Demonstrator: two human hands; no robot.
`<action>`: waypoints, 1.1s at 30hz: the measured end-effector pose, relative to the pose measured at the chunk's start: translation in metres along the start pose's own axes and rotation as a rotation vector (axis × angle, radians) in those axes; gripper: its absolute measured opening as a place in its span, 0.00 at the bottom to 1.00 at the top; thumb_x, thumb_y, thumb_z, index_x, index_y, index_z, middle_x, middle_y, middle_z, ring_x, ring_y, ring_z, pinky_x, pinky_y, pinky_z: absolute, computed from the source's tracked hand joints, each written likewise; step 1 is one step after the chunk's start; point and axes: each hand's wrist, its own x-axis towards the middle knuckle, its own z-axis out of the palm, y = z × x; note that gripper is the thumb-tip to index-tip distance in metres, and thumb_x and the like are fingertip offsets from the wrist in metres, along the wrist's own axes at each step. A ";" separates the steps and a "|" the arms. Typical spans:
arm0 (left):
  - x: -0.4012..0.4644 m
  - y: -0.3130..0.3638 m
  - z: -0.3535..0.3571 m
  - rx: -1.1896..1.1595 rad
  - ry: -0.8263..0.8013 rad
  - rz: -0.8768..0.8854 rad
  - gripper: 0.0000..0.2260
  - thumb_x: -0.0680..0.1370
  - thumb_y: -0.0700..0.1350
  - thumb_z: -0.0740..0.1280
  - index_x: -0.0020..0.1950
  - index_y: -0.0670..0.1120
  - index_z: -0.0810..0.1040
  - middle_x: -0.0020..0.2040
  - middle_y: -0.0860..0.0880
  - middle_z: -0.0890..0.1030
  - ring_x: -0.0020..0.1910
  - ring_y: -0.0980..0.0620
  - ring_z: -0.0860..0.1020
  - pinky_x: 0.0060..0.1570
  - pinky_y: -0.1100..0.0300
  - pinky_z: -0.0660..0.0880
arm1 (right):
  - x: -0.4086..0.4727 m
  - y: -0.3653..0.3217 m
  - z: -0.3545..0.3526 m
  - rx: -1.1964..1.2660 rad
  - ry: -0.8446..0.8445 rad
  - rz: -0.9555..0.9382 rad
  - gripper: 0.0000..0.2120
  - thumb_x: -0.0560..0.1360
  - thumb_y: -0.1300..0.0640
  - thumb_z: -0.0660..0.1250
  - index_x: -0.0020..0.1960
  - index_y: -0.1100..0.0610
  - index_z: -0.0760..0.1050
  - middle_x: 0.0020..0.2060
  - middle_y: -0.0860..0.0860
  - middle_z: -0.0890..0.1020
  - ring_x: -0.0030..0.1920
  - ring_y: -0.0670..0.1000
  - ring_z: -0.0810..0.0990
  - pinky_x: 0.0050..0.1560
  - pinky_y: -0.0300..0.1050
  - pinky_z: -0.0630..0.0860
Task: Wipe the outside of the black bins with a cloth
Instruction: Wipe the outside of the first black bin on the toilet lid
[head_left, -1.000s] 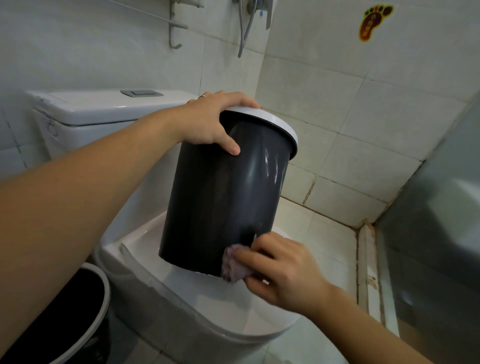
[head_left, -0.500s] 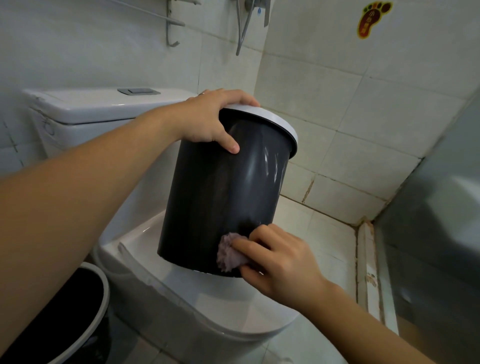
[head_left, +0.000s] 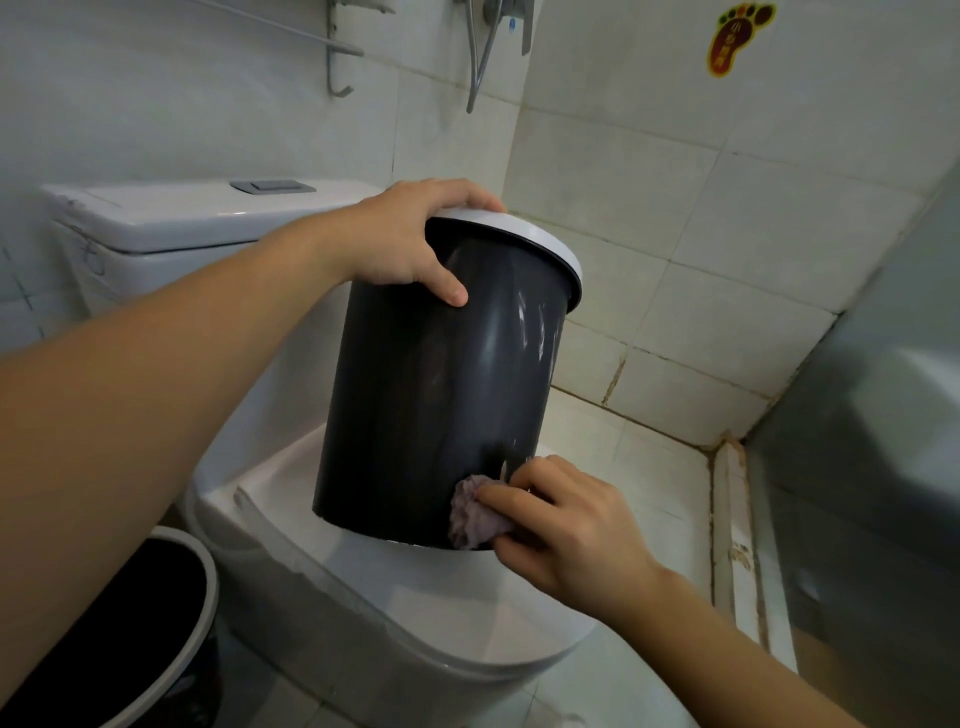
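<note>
A black bin (head_left: 441, 384) with a pale rim is held tilted above the closed toilet lid (head_left: 395, 613), its lower edge close over the lid; whether the edge rests on it cannot be told; the left hand (head_left: 415, 239) is clamped on the bin's upper rim, the fingers hooked over the top and the thumb pressed flat on the dark wall just below it; a small crumpled pinkish cloth (head_left: 475, 514) is pinched in the curled fingers of the right hand (head_left: 561, 525) and pressed against the bin's wall at its bottom edge, on the side turned toward the camera

Faint streaks and a sheen are seen on the wall above the cloth, which may be taken as a sign that this face has been gone over, though that is a judgement only; the far side of the bin is hidden, so it cannot be said whether it has been wiped; the rim is not being touched by the cloth

A second black bin (head_left: 119, 639) stands on the floor to the lower left of the toilet lid, untouched by either hand; it is judged to be left to do; the task is therefore thought to be partway through at most
</note>
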 end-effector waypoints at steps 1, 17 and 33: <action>0.000 -0.001 0.000 -0.020 0.010 -0.005 0.34 0.64 0.40 0.80 0.61 0.68 0.73 0.62 0.58 0.76 0.60 0.52 0.75 0.55 0.58 0.74 | -0.003 0.002 -0.001 -0.002 0.003 0.025 0.11 0.74 0.52 0.69 0.55 0.54 0.83 0.41 0.51 0.79 0.38 0.49 0.76 0.36 0.35 0.69; 0.003 -0.004 -0.005 -0.026 0.058 -0.051 0.32 0.62 0.35 0.80 0.57 0.61 0.74 0.54 0.57 0.77 0.53 0.54 0.77 0.46 0.61 0.74 | -0.005 -0.008 -0.008 0.219 -0.067 0.268 0.19 0.77 0.42 0.62 0.61 0.51 0.78 0.47 0.48 0.77 0.44 0.47 0.75 0.42 0.33 0.69; 0.001 0.014 0.009 0.242 0.027 -0.051 0.40 0.64 0.50 0.81 0.68 0.71 0.65 0.65 0.56 0.69 0.68 0.48 0.62 0.69 0.45 0.64 | -0.006 -0.011 -0.006 0.234 -0.034 0.244 0.14 0.78 0.47 0.64 0.60 0.52 0.79 0.49 0.47 0.77 0.46 0.46 0.75 0.43 0.39 0.76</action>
